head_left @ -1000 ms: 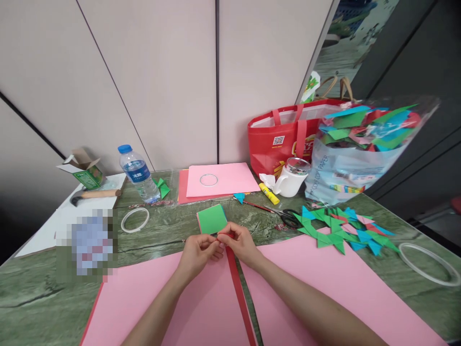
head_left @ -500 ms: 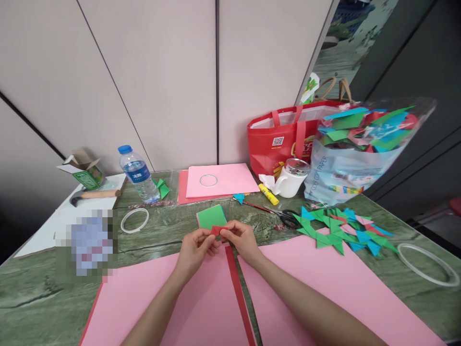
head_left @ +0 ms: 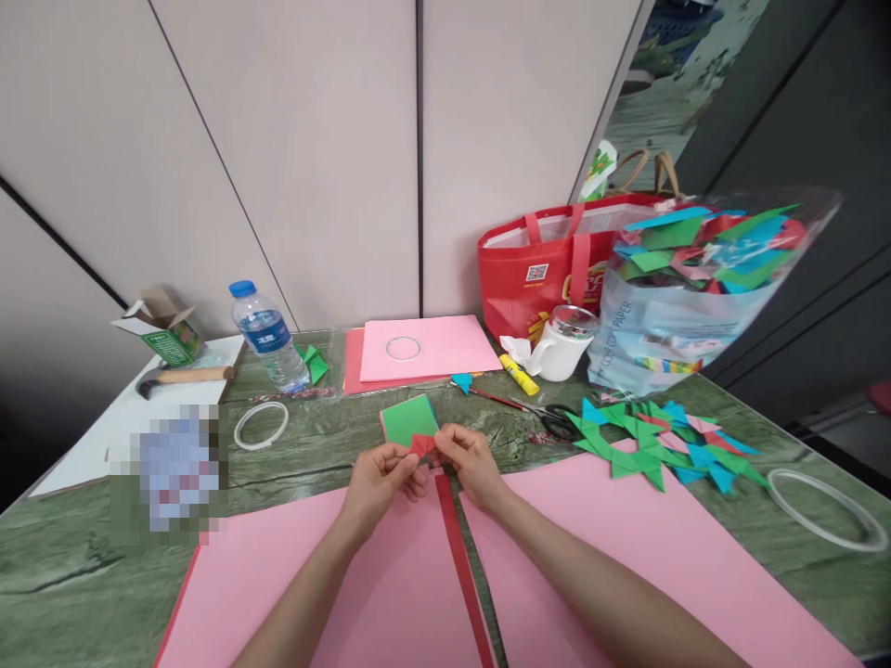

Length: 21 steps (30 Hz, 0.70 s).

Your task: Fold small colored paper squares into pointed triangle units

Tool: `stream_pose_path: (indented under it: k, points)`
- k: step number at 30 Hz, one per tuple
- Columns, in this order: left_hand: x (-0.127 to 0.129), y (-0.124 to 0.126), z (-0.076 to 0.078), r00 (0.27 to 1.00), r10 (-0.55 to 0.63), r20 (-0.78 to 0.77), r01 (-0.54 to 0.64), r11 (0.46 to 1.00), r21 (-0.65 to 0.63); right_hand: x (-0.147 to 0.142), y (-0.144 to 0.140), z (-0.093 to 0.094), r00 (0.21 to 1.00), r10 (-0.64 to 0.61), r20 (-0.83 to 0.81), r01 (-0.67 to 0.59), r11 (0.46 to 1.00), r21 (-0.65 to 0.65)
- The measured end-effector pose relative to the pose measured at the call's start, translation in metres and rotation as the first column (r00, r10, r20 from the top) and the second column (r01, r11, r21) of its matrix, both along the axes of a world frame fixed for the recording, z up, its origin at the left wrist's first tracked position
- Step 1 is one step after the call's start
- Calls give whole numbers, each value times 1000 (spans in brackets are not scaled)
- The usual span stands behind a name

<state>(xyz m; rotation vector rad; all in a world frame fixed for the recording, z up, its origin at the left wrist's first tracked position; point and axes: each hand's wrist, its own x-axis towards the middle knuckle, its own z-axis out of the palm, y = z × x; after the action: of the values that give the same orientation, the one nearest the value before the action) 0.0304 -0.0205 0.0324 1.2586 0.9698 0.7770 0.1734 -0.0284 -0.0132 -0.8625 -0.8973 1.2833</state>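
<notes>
Pinching red paper (head_left: 422,444) by its edges

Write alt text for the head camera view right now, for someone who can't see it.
A left hand and a right hand hold a small folded red paper over a green table. A green-topped stack of paper squares lies just beyond, with large pink sheets nearer; farther back stand a water bottle, red bag and white mug.

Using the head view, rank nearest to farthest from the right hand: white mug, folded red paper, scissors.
1. Folded red paper: left side, at the right hand.
2. Scissors: right side.
3. White mug: right, farther back than the scissors.
</notes>
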Motion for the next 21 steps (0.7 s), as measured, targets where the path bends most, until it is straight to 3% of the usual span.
stream_pose_path:
  k: [4, 8, 13, 18, 21]
  points:
    - [1, -1, -1, 1000, 27, -10, -27, 1000, 9, -3, -1, 1, 999, 15, 49, -14, 1000, -17]
    - [3, -3, -2, 993, 26, -114, -22, 999, 37, -4, -3, 4, 984, 74, 163, -76, 997, 4]
    - [3, -6, -5, 983, 14, -182, 3, 996, 94, -2, -5, 4, 958, -22, 285, -10, 994, 110]
    - [2, -4, -2, 988, -20, -152, 42, 988, 148, -2, -3, 5, 980, 43, 196, -49, 999, 24]
    - [0, -1, 0, 980, 57, -190, -21, 983, 185, -3, -3, 7, 984, 70, 164, -70, 998, -6]
